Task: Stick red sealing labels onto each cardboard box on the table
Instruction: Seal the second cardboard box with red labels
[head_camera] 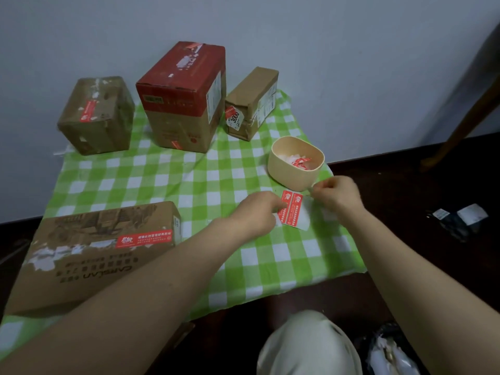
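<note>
Both hands met over a label sheet (293, 211), which lay on the green checked cloth (189, 180) covering the counter, right of middle and just near of a beige bowl (281, 171) of paper scraps. The left hand (257, 212) had its fingers curled onto the sheet's left edge and seemed to pinch it. The right hand (336, 197) had its fingers closed in a pinch at the sheet's far right corner, though the fingertips themselves were mostly hidden.

Four boxes stood around: a flat box (89, 263) at near left, a small cube box (94, 115) at far left, a tall red-topped box (181, 96) at far centre, and a narrow box (251, 101) to its right. Each already showed some red sticker.

Judging from this, a label was being peeled. The risks looked plain:
- The thin label could tear if pulled off too sharply.
- It could curl and stick to itself or to a finger.
- Its glue side could catch the cloth and lift lint.
- The right wrist, close to the bowl, could knock it and spill the scraps.
</note>
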A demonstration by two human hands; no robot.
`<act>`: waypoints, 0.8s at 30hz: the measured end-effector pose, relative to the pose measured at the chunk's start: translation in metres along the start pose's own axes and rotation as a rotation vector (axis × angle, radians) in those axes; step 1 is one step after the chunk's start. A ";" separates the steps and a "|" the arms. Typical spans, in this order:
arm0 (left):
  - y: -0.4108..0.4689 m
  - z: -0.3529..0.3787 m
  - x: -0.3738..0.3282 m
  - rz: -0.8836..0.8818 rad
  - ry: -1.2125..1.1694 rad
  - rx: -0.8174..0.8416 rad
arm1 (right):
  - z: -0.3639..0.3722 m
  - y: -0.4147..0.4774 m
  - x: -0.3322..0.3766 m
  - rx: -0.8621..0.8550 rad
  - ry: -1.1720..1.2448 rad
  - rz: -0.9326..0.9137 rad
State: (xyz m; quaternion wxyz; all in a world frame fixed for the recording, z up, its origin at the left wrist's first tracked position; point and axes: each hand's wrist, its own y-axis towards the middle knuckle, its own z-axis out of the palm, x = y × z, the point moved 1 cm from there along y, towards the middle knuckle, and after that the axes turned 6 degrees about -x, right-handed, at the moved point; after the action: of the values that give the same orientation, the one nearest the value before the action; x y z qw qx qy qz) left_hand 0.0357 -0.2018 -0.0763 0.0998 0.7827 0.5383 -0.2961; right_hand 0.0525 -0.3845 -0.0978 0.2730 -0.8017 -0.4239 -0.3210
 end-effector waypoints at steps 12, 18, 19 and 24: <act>-0.016 0.004 0.003 -0.015 -0.041 -0.062 | 0.002 -0.019 0.012 0.226 -0.295 -0.121; -0.018 -0.010 -0.005 -0.242 -0.546 -0.245 | -0.020 -0.044 0.019 0.169 0.209 -0.118; -0.019 -0.013 -0.007 -0.252 -0.555 -0.231 | -0.021 -0.047 0.022 0.151 0.213 -0.133; -0.039 -0.018 0.000 -0.278 -0.462 -0.219 | -0.015 -0.055 0.017 0.104 -0.136 -0.170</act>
State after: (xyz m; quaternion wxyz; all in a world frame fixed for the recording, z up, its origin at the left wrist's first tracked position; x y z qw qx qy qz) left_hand 0.0069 -0.1774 -0.0557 0.2622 0.5978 0.6320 -0.4177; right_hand 0.0091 -0.3595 -0.0666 0.2563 -0.7676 -0.5241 -0.2655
